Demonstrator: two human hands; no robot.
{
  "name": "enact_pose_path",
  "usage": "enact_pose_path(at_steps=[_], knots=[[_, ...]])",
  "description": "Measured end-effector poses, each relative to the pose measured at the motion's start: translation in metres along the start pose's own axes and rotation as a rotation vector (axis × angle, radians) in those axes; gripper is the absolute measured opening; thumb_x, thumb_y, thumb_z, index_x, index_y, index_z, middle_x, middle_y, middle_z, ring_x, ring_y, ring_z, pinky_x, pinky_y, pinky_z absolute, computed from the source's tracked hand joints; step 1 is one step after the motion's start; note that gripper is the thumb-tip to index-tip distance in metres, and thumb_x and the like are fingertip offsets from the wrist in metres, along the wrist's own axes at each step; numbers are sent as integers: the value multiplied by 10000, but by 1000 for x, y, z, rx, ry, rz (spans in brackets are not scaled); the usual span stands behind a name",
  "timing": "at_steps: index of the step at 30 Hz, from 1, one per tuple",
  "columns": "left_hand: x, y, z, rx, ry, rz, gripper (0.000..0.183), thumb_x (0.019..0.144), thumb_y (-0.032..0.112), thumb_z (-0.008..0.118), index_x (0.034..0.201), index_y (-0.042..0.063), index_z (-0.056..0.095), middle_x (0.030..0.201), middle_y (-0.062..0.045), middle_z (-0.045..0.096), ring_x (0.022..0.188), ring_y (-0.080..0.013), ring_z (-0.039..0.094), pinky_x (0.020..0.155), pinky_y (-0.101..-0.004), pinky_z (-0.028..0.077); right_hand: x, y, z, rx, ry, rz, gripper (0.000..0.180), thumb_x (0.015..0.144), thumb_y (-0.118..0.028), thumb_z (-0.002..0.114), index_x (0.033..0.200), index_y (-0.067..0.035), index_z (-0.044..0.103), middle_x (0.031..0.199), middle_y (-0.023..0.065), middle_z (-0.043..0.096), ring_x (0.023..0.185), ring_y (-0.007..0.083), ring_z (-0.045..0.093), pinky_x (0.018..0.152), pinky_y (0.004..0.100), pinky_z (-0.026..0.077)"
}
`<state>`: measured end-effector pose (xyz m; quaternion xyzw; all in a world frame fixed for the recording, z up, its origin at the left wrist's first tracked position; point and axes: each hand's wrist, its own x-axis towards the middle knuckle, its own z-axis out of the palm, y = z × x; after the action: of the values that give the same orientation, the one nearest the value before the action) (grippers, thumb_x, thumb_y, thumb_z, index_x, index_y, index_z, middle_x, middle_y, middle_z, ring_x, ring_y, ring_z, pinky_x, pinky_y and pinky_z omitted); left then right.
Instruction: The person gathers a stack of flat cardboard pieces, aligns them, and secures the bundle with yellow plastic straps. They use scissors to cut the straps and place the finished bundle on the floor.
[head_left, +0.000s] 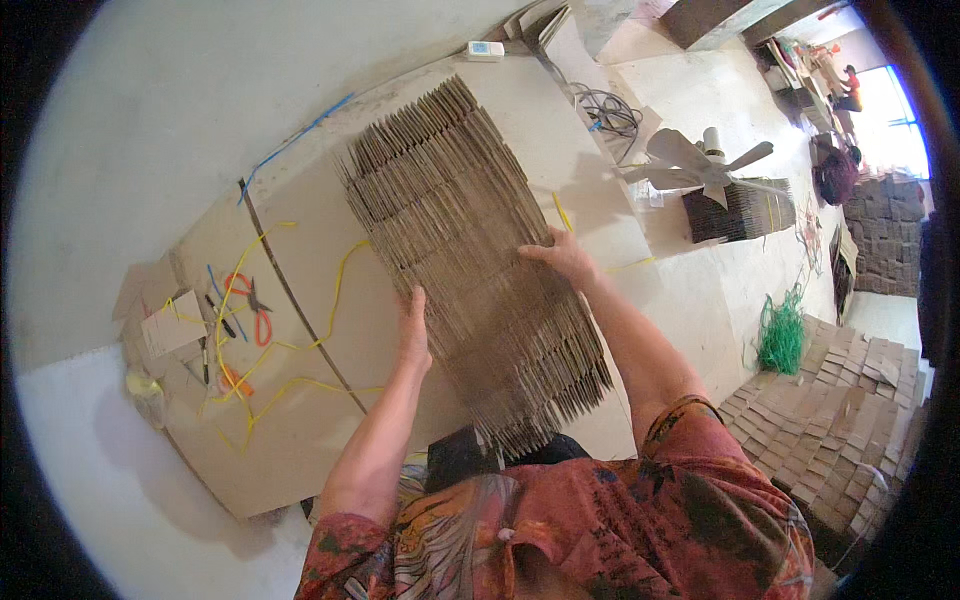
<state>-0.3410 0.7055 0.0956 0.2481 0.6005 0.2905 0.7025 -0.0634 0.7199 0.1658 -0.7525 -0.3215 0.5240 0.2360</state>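
A long stack of folded brown cardboard pieces, packed edge-up, lies across the cardboard-covered worktop before me. My left hand presses flat against the stack's left side, fingers pointing away from me. On the opposite side my right hand rests with its thumb over the top edges; its other fingers are partly hidden. The stack sits between both palms. Yellow strap runs over the worktop from the stack's left side, and a short yellow end shows near my right hand.
Orange-handled scissors, pens and a cardboard scrap lie at left. A white device is at the far edge. To the right are a fan, coiled cable, another cardboard bundle and green strands. A person is far off.
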Motion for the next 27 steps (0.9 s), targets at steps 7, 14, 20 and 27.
enact_pose_path(at_steps=[7, 14, 20, 27], knots=[[-11, 24, -1, -27, -40, 125, 906, 841, 585, 495, 1436, 62, 56, 1472, -121, 147, 1347, -245, 176, 1099, -415, 163, 0, -4, -13, -49, -60, -94, 486, 694, -294, 740, 1039, 29, 626, 892, 117, 664, 818, 189, 622, 790, 323, 473], [35, 48, 3, 208, 39, 89, 773, 912, 554, 352, 1430, 54, 73, 1453, -136, 210, 1329, -252, 239, 1084, -402, 214, 63, 16, -19, -280, -173, -211, 554, 707, -391, 697, 999, 72, 610, 914, 193, 652, 845, 268, 623, 756, 370, 474], [50, 42, -8, 267, 92, 161, 719, 925, 550, 326, 1427, 64, 158, 1448, -106, 239, 1309, -231, 281, 1047, -384, 290, 55, 4, -19, -501, -67, -275, 537, 725, -395, 674, 976, 74, 604, 885, 226, 645, 851, 311, 624, 772, 385, 474], [45, 62, 24, 45, 3, 186, 690, 940, 518, 320, 1414, 40, 170, 1417, -96, 287, 1266, -220, 344, 1037, -371, 310, 60, 5, -36, -549, -202, -203, 566, 716, -405, 665, 990, 85, 589, 874, 241, 640, 856, 309, 629, 767, 387, 478]])
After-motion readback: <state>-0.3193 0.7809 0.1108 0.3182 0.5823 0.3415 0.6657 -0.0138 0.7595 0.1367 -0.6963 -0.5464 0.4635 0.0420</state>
